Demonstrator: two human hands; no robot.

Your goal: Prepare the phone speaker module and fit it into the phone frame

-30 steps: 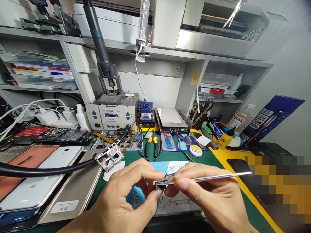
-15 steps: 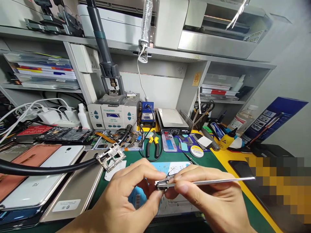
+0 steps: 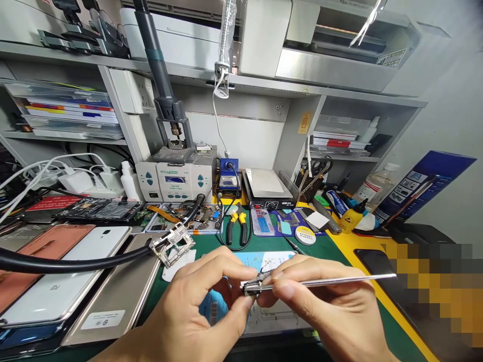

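Silver tool pinched by right hand could slip, scratching the small part pinched by left hand.

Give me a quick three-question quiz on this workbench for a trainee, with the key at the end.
1. What sticks out from the right hand?
A) A yellow bottle
B) A thin metal tool
C) A pair of scissors

2. True or false: in the picture, the white phone lies left of the gold phone.

3. Fill in: the handles of the pliers are black and ____.

Key: 1 B; 2 true; 3 yellow.
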